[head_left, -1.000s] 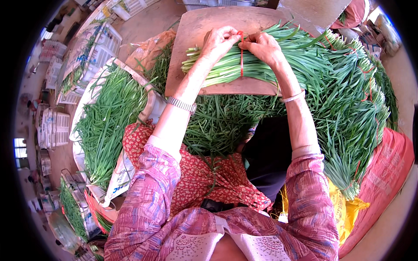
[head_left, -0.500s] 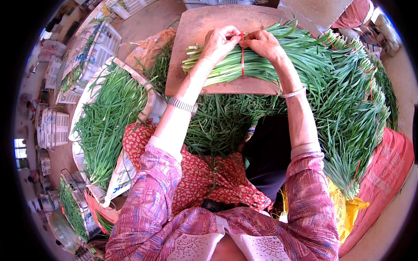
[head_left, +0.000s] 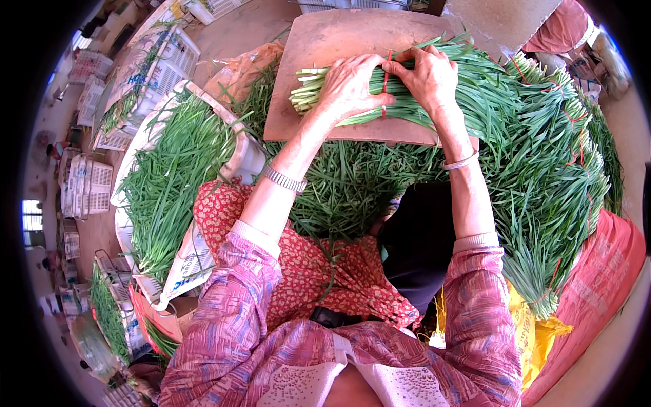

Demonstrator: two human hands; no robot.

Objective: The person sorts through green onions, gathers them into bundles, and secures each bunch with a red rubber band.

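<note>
Left hand (head_left: 349, 85) is half open, curved over the bunch (head_left: 407, 108), fingers on the far side & thumb on the near side, so it has hold of it. Right hand (head_left: 430, 76) is just beside, approx. half closed, w/ bent fingers on the leaves & thumb pointing to the left fingertips; if it pinches sth., I cannot tell.

Writing: below left of the left hand, the white sack (head_left: 191, 261) carries blue print, partly folded away. Farther right of the right hand & lower, the red sack (head_left: 597, 292) has faded pale print; the yellow bag (head_left: 522, 332) beside it has print too, too creased for reading.

Under both hands is the board (head_left: 363, 30), brownish & smooth, w/ curved edges. Nearer to the body than the hands, loose leaves (head_left: 346, 190) lie below it. Beyond the left hand, the floor (head_left: 237, 41) is dull brown; well left of this hand stand white crates (head_left: 178, 57).

Bunch lies across the board under the hands: long, flat, green leaves, pale cut stems left of the left hand, red tie (head_left: 386, 83) btw. the hands. Right of the right hand, tied bunches (head_left: 542, 156) are piled.
</note>
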